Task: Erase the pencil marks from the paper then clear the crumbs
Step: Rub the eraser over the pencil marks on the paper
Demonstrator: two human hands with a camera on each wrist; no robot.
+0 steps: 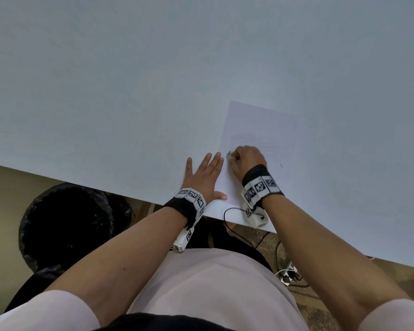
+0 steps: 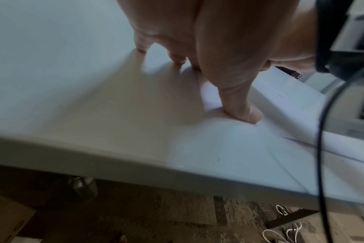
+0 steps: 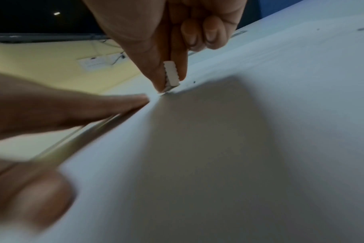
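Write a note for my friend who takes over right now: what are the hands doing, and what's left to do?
Left hand: flat and open, fingers spread, pressing the paper's left edge onto the table.
Right hand: pinching a small white eraser, its tip on the paper near the left edge.
Done: erasing is under way; faint marks remain mid-sheet, plus a small mark to the right.
Left: finish erasing, then clear the crumbs; a few dark specks lie beside the eraser.
A bin stands below the table, on the left.
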